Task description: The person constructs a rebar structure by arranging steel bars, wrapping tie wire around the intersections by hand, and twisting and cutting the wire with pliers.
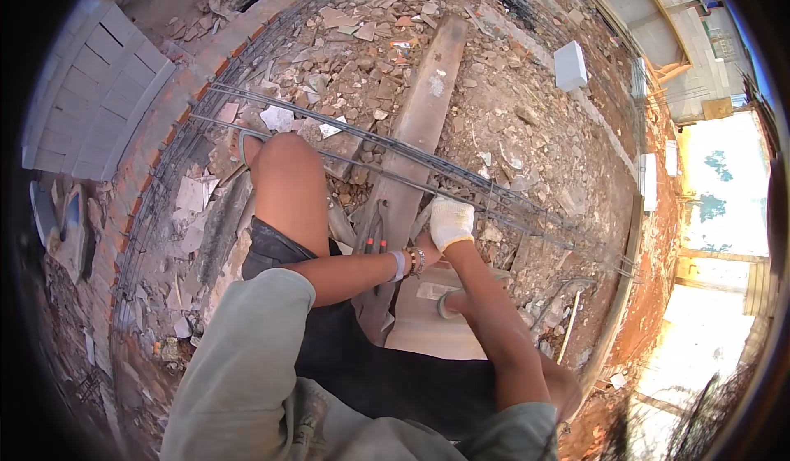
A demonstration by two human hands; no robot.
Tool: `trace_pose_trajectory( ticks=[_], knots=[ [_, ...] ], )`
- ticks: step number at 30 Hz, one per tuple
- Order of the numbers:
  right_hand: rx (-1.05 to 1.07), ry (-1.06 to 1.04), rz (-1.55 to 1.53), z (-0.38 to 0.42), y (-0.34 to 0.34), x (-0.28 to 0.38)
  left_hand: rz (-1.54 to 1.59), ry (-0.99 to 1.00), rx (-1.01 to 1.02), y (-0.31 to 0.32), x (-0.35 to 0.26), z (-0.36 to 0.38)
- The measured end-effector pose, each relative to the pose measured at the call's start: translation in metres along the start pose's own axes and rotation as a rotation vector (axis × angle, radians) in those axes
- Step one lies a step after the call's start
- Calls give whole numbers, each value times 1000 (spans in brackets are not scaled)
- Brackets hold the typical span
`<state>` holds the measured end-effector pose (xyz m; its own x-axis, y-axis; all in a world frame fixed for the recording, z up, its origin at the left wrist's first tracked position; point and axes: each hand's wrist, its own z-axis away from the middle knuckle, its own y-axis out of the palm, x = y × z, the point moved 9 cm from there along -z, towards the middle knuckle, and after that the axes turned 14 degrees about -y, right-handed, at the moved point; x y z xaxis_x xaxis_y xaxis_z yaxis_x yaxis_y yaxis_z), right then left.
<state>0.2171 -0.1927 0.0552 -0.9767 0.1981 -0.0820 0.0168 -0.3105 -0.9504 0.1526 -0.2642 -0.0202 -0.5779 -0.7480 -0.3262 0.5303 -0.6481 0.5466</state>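
My right hand (452, 223), in a white knit glove, is closed at the near side of a bundle of thin steel rods (406, 150). Whatever its curled fingers hold is hidden. My left hand (427, 249) is bare, with bracelets at the wrist, and is right beside the glove. The glove and wrist cover most of its fingers, so their state does not show. Left of both hands, a pair of pliers (378, 229) with red-orange handle ends lies on a long concrete beam (428, 103). The rods cross above this beam.
Broken tile and rubble (362, 58) cover the ground around my bent legs. A brick-edged wall (164, 144) with more rods runs along the left, beside stacked grey blocks (103, 90). A white block (569, 66) stands at upper right. A pale stick (569, 326) lies at lower right.
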Motion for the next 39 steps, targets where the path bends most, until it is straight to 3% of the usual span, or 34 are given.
trace_pose_trajectory(
  ticks=[4,8,15,17,20,23,26,29,31,32,33,34,36,39],
  knots=[
    [89,164,-425,25,-25,52,128,9,224,-2,21,0],
    [348,187,-465,20,-2,92,228,19,373,1,31,32],
    [570,182,-233,14,3,124,-23,39,96,-14,82,0],
    [465,256,-339,16,19,123,-128,70,22,-14,90,1],
    [287,292,-529,19,47,116,-264,141,153,-4,90,2],
    [234,221,-554,21,45,125,-297,186,125,-12,92,2],
    [168,337,-751,32,12,112,-337,182,151,-20,97,-7],
    [-281,447,-1011,29,34,80,-340,186,215,-21,109,-34],
    [-427,586,-1730,33,30,72,-606,181,142,-25,117,-48],
    [-498,656,-2097,36,21,71,-883,155,50,-36,124,-52],
    [-480,687,-2191,41,5,65,-918,126,2,-39,118,-46],
    [-485,567,-2135,47,-1,53,-951,95,-45,-42,112,-38],
    [-337,562,-1896,70,-9,26,-528,33,-42,-26,79,19],
    [-174,652,-1025,110,-24,-17,-627,193,-168,-39,83,5]
  ],
)
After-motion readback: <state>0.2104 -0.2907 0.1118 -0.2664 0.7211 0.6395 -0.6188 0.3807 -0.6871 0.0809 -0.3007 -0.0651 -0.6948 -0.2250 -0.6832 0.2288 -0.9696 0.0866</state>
